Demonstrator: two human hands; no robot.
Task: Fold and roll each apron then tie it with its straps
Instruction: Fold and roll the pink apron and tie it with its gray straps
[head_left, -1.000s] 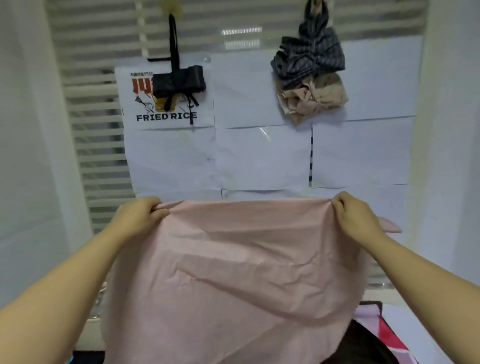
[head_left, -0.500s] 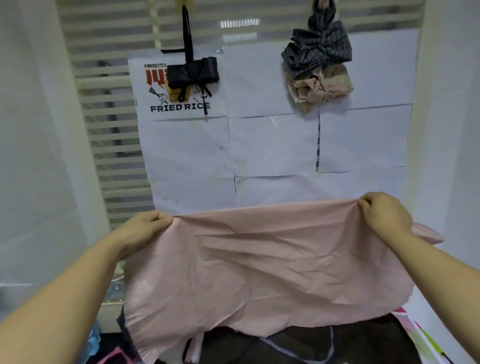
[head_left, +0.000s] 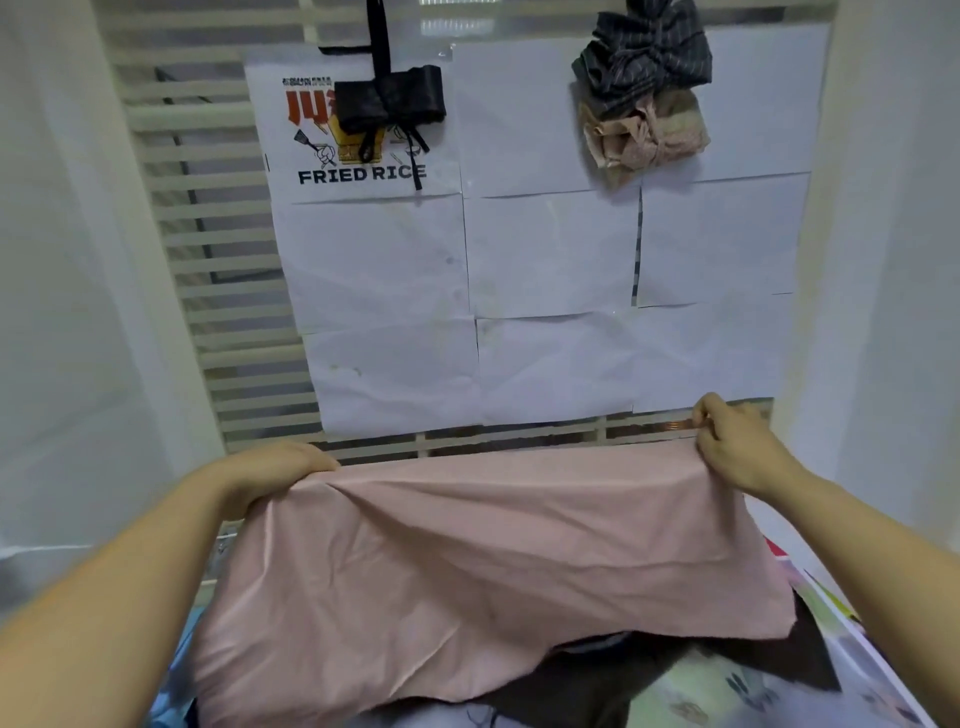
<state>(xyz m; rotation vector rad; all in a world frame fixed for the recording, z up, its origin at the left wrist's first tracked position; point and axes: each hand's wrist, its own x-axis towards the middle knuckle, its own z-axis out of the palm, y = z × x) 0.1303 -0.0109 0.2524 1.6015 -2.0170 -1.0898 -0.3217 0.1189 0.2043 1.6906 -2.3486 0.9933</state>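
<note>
**Item:** pink apron (head_left: 493, 561), at 6 o'clock in the view. It is held out by its top edge, and the lower part drapes over a dark cloth (head_left: 753, 660) on the surface below. No straps are visible.

**Left hand** (head_left: 270, 475), 8 o'clock: the fingers are curled over the top left corner, with fabric bunched inside the fist.

**Right hand** (head_left: 737, 447), 4 o'clock: it pinches the top right corner between thumb and fingers. This is a lighter hold than the left hand's.

**Surroundings:** black roll (head_left: 389, 101) at 11 o'clock, hanging over a poster (head_left: 358, 174). A grey striped bundle (head_left: 644, 57) hangs above a beige bundle (head_left: 644, 137) at 1 o'clock. All three appear already tied.

**Hazards, as judged:**
- The top edge sags between the hands. If the apron is laid down slack, wrinkles could be folded in and the roll could come out lopsided.
- The right hand's pinch holds little fabric. A tug from the left could pull that corner free.
- The ragged lower hem lies on the dark cloth. Dragging the apron could snag that cloth or carry it along into the fold.
- If the straps are underneath, they could get rolled inside, leaving nothing to tie with.
</note>
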